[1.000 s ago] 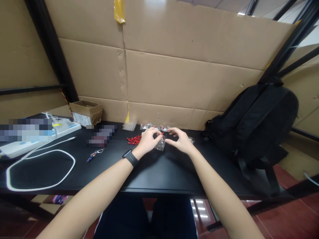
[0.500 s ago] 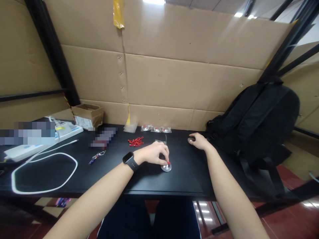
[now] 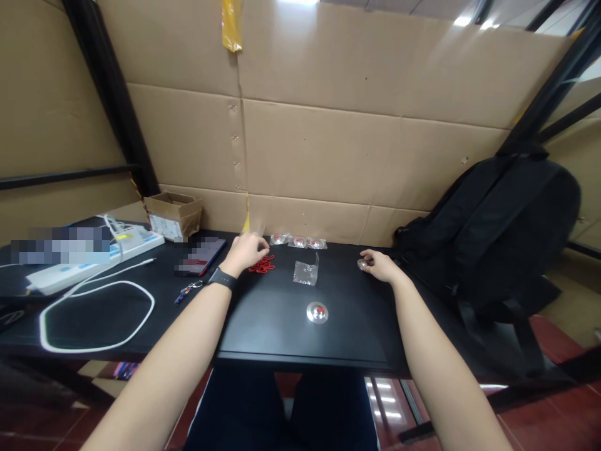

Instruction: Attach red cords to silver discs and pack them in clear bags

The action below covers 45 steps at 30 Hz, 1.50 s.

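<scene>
My left hand [image 3: 245, 252] reaches to the back of the black table [image 3: 263, 326], fingers curled over the pile of small red pieces [image 3: 262, 265]; what it grips, if anything, is hidden. My right hand [image 3: 378, 264] rests near the black backpack, fingers closed on a small round silver disc [image 3: 362, 264]. A silver disc with a red centre [image 3: 317, 312] lies alone near the table's front. An empty clear plastic bag [image 3: 306, 271] lies behind it. Three bagged discs [image 3: 298, 241] sit in a row by the cardboard wall.
A black backpack [image 3: 498, 225] leans at the right. On the left lie a white power strip [image 3: 98, 254], a white cable loop [image 3: 94, 313], a phone [image 3: 201, 254], a keychain [image 3: 186, 291] and a small cardboard box [image 3: 173, 213]. Cardboard sheets wall the back.
My left hand let go of the red-centred disc near the front and moved back left to the red pieces. My right hand stayed on the disc by the backpack.
</scene>
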Tool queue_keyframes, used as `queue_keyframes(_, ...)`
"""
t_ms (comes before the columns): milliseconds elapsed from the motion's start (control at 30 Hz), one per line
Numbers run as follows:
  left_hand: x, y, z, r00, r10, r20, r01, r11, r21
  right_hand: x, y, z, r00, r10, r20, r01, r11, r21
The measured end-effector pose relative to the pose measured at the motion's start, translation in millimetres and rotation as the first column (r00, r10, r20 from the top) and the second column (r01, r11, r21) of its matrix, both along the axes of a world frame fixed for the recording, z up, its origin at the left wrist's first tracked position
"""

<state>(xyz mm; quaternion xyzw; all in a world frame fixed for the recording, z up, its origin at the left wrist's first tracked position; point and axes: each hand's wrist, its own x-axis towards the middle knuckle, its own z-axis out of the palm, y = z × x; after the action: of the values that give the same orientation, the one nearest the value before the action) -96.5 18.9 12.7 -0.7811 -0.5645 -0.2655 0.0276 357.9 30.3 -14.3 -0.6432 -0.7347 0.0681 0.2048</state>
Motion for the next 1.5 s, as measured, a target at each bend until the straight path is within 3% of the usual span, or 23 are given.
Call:
queue_keyframes(133,8.7,5.6,-15.4,0.999,0.023,-0.034,-0.025,0.998,-0.06,-1.0,-2.5,1.9,1.0,-0.001,-0.031,0.002,0.999,0.032)
queue_keyframes(267,22.6,5.5,-21.1,0.996,0.04,-0.083,-0.045,0.997,-0.057,-2.1,-3.5,3.8,0.997,0.023,-0.08,-0.016,0.997,0.082)
queue_keyframes(433,29.9,1.3,-19.7,1.0,0.01,-0.01,-0.011,0.999,-0.039,-20.3,-6.1,11.2,0.944,0.104,-0.312,-0.052,0.984,0.172)
queue_keyframes(567,42.3,-9.3,-8.3,0.951,-0.117,0.285,0.123,0.992,-0.003,-57.1,-20.5,25.6,0.765,0.256,-0.59,-0.132,0.96,0.245)
queue_keyframes(667,59.1,-23.1,1.9,0.831,-0.276,0.483,0.267,0.96,0.088,-89.9,-37.9,35.3,0.58,0.36,-0.731,-0.216,0.933,0.288)
queue_keyframes(800,85.0,-43.4,9.8,0.716,-0.354,0.602,0.304,0.934,0.188,-127.2,-58.7,40.2,0.38,0.422,-0.823,-0.35,0.889,0.295)
queue_keyframes(900,99.1,-54.8,11.7,0.665,-0.384,0.64,0.292,0.923,0.25,-145.8,-68.3,39.3,0.289,0.423,-0.859,-0.412,0.865,0.287)
queue_keyframes(1000,105.4,-60.9,12.8,0.64,-0.406,0.653,0.311,0.913,0.264,-156.3,-73.7,37.3,0.252,0.411,-0.876,-0.436,0.856,0.276)
queue_keyframes(1100,106.7,-63.2,14.8,0.662,-0.397,0.636,0.332,0.916,0.226,-160.4,-76.0,35.6,0.236,0.4,-0.886,-0.45,0.853,0.265)
queue_keyframes(1300,108.7,-68.6,18.4,0.799,-0.337,0.498,0.26,0.94,0.22,-160.1,-76.1,34.3,0.192,0.399,-0.897,-0.475,0.837,0.271)
queue_keyframes(1500,111.7,-71.1,14.3,0.844,-0.275,0.461,0.204,0.959,0.199,-158.8,-76.1,33.5,0.212,0.399,-0.892,-0.47,0.842,0.264)
